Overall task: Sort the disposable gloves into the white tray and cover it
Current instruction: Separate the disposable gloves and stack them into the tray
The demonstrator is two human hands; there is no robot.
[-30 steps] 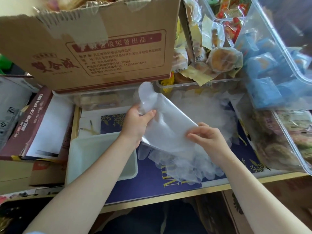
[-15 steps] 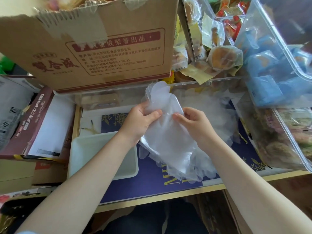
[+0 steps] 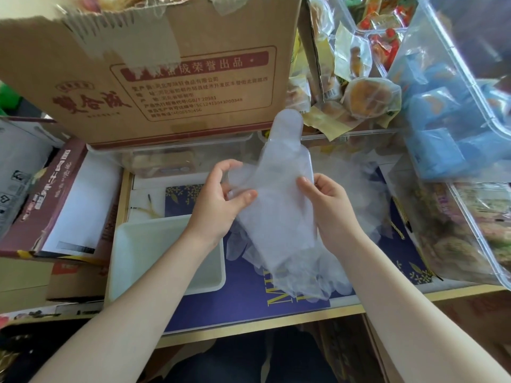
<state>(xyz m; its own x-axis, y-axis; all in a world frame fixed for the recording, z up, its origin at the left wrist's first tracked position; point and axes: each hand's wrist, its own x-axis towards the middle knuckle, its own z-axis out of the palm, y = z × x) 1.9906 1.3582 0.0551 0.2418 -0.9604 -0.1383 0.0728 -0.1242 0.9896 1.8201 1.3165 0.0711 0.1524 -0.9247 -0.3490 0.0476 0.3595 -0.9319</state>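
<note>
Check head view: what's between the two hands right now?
Head view: a clear disposable glove spans the gap, pinched by the left hand and the right hand. More gloves lie heaped below, right of the white tray.

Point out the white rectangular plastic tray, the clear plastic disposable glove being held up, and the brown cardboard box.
White rectangular plastic tray (image 3: 154,244): head view, bare inner floor.
Clear plastic disposable glove (image 3: 279,205): head view, palm area between the hands.
Brown cardboard box (image 3: 83,64): head view, printed front face.

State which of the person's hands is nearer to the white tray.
Left. The left hand is just above the white tray's far right corner; the right hand is farther right, beyond the held glove.
</note>
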